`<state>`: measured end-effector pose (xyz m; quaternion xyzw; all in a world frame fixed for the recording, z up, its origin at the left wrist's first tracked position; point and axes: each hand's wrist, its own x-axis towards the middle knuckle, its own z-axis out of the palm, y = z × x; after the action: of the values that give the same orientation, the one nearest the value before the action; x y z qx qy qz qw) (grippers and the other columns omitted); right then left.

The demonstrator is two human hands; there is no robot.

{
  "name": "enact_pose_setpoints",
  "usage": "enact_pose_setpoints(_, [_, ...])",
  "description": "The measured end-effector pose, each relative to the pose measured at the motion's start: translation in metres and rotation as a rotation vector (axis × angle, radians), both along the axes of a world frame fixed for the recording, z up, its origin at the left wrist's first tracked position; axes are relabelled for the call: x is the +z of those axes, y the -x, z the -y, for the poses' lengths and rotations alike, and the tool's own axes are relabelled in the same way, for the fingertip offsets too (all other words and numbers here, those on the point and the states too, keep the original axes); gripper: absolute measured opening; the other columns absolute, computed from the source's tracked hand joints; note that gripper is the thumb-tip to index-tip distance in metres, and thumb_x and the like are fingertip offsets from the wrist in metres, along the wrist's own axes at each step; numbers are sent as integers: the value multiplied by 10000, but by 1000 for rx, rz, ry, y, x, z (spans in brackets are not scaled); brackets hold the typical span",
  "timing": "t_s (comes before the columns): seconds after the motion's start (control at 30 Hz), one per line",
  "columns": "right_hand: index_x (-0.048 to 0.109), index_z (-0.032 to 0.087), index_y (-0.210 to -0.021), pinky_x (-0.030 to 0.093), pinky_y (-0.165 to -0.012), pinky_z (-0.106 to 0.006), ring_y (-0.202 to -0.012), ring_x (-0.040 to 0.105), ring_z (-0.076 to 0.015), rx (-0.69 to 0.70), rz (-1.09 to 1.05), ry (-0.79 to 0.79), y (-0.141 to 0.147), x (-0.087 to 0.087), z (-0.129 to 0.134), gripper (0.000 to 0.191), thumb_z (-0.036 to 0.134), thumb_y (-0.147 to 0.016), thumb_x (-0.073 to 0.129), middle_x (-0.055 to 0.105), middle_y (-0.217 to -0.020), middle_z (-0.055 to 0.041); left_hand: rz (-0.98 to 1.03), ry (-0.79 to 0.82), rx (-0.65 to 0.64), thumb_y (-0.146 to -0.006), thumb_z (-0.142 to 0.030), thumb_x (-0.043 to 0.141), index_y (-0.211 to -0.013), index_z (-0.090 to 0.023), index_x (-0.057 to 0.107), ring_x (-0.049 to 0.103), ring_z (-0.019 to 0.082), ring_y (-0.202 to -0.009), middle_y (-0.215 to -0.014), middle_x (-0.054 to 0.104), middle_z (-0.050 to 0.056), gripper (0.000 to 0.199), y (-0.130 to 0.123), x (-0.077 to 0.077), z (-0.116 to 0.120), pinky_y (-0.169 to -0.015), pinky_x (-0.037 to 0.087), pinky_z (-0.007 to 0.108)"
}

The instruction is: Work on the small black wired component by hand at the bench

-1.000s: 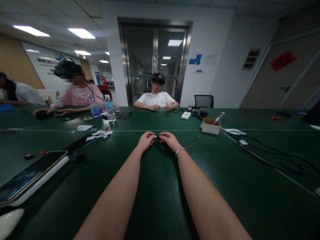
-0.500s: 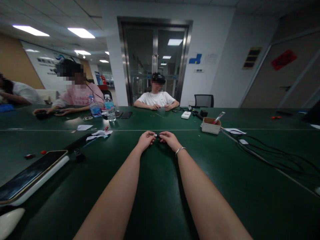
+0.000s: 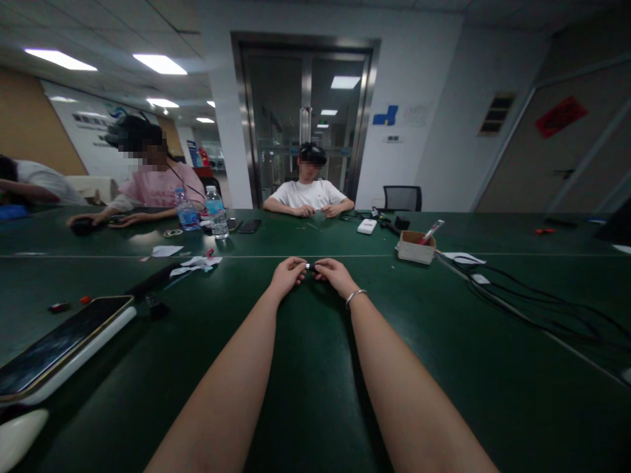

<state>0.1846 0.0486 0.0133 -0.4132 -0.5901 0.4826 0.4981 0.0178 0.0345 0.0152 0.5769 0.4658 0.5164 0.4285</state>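
Just over the green table [image 3: 315,341], a small black-and-silver object [image 3: 309,267] spans the gap between my two hands. My left hand [image 3: 288,276] pinches its silver end between thumb and fingers. The dark end is in the closed fingertips of my right hand [image 3: 338,276], which has a silver bracelet [image 3: 355,298] at the wrist. Fingers cover most of the object, and it is too small for me to tell its kind.
At left lie a phone on a white box [image 3: 64,341], crumpled paper [image 3: 197,264] and a small black item [image 3: 156,305]. Two water bottles [image 3: 215,211] stand farther back. Rightward are a small carton [image 3: 417,247] and black cables [image 3: 542,295]. Other people sit across the table.
My hands and the small object keep nearly the same place. A slightly wider silver part shows between my fingertips. The person at far left has shifted a little.
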Motion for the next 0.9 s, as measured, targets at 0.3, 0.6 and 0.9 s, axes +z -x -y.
enact_pose_setpoints(0.3, [633,148,-867,457,-548,-210,-552,615,-103,0,-6,-4,0,-1,-1,144,192,-741,686,674,-661,-16,-38,5,6,-748,-265,642,-972,-158,634,591,106,-656,-787,628,43,248,2,0,0,-506,444,180])
enact_pose_setpoints(0.6, [626,142,-866,445,-551,-199,-545,603,-90,8,-4,-1,0,1,1,122,160,-751,666,658,-635,0,-57,-30,36,-756,-291,642,-991,-180,635,585,102,-663,-852,614,45,260,1,1,3,-492,447,172])
enact_pose_setpoints(0.9, [627,132,-879,440,-545,-195,-552,612,-91,-5,-4,5,1,1,0,102,137,-778,622,663,-642,-6,-60,1,-30,-720,-303,681,-974,-159,641,573,104,-659,-775,624,38,295,1,1,2,-509,437,177])
